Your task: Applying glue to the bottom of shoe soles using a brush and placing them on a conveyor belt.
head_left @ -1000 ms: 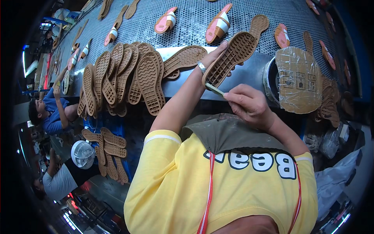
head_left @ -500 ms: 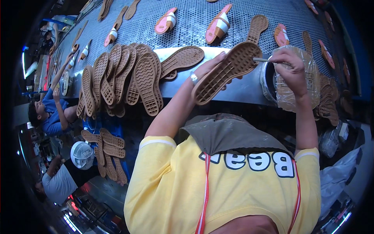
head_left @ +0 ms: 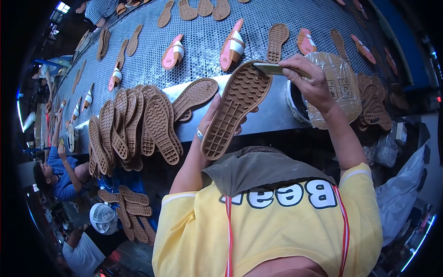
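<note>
"What's changed in the head view?"
"The tool (head_left: 277, 69) sat at the sole's (head_left: 238, 108) right edge half a second ago; now its tip is at the wide end's rim. The sole stands steeper too."
"And the hands?"
"Left hand (head_left: 209, 119) curled round the sole from beneath; right hand (head_left: 311, 81) pinched closed on the tool."
"Counts?"
"One held sole, one tool, one fan (head_left: 103, 219). The pile (head_left: 138, 124) overlaps too much to count."
"Where's the sole, pointing which way?"
"Above the counter's (head_left: 272, 108) near edge, tread up, long axis slanting from lower-left heel to upper-right toe."
</note>
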Demonstrator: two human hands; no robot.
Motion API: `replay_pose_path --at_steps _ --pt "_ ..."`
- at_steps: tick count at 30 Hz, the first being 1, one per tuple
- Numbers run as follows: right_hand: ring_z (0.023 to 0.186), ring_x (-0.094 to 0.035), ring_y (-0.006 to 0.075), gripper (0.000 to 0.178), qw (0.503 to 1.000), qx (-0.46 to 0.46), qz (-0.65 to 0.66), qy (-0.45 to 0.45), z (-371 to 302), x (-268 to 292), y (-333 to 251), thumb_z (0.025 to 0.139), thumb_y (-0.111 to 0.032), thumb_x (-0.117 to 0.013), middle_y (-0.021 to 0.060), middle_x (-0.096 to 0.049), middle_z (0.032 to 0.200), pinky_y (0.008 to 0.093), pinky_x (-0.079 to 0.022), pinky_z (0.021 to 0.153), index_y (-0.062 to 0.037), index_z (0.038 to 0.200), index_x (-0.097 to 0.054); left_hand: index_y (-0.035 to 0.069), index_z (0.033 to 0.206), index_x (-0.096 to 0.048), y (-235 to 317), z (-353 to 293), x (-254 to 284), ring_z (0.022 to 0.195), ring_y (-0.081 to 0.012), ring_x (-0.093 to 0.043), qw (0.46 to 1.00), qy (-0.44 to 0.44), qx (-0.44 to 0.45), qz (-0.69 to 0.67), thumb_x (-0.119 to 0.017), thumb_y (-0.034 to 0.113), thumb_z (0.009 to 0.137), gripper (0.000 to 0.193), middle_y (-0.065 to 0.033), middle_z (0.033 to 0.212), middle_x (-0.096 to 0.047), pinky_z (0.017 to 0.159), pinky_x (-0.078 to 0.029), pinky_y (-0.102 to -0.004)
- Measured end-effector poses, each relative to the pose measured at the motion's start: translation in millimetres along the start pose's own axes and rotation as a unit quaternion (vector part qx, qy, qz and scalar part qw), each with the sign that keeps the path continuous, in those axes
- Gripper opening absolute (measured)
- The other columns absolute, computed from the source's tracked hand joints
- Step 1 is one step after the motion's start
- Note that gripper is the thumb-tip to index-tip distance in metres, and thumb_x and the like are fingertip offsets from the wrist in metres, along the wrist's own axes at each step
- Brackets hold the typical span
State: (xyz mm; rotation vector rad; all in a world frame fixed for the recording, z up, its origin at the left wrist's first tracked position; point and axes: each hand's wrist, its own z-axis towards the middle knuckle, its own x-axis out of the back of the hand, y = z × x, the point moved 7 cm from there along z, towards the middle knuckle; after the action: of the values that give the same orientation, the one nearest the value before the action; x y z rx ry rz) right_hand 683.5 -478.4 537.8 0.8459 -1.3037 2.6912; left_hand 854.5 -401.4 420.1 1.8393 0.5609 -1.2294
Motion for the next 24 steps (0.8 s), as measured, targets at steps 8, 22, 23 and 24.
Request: replay_pose_path --at_steps 8,22,23,24 --pt "0.059 -0.058 0.0293 0.011 0.981 0.062 -0.154 0.100 -7.6 -24.6 -18.0 0.076 0.002 -0.057 0.0133 -0.056 0.072 0.0340 -0.047 0.052 0.0010 0.087 -0.057 0.007 0.134 -0.029 5.9 1.9 1.8 0.077 -0.0176 -0.057 0.998 -0.034 -0.048 -0.019 -0.042 0.054 0.086 0.069 -0.0274 0.116 -0.047 0.055 -0.055 -0.0274" --pt "0.054 -0.054 0.0314 0.005 0.990 -0.017 -0.126 0.059 -16.3 -74.3 -48.7 0.073 0.001 -0.056 0.0141 -0.051 0.062 0.0381 -0.042 0.048 -0.0006 0.070 -0.052 0.001 0.106 -0.051 33.1 56.8 37.1 0.055 -0.0149 -0.058 0.961 0.174 -0.193 0.099 -0.042 0.050 0.089 0.053 -0.0091 0.077 -0.059 0.048 -0.051 -0.0267" --pt "0.054 -0.054 0.0314 0.005 0.990 -0.019 -0.129 0.059 -23.7 -73.9 -55.6 0.073 0.001 -0.056 0.0141 -0.051 0.062 0.0381 -0.042 0.048 -0.0006 0.070 -0.052 0.002 0.106 -0.051 35.2 57.8 35.5 0.056 -0.0144 -0.058 0.964 0.161 -0.187 0.096 -0.042 0.051 0.089 0.053 -0.0099 0.079 -0.060 0.048 -0.051 -0.0264" --pt "0.055 -0.055 0.0304 0.002 0.992 -0.037 -0.117 -0.001 -30.1 -80.4 -59.0 0.074 0.002 -0.055 0.0147 -0.053 0.065 0.0362 -0.043 0.050 0.0013 0.074 -0.053 0.002 0.106 -0.051 38.0 58.2 34.2 0.057 -0.0139 -0.057 0.968 0.149 -0.181 0.093 -0.042 0.051 0.089 0.053 -0.0107 0.080 -0.061 0.048 -0.051 -0.0261"
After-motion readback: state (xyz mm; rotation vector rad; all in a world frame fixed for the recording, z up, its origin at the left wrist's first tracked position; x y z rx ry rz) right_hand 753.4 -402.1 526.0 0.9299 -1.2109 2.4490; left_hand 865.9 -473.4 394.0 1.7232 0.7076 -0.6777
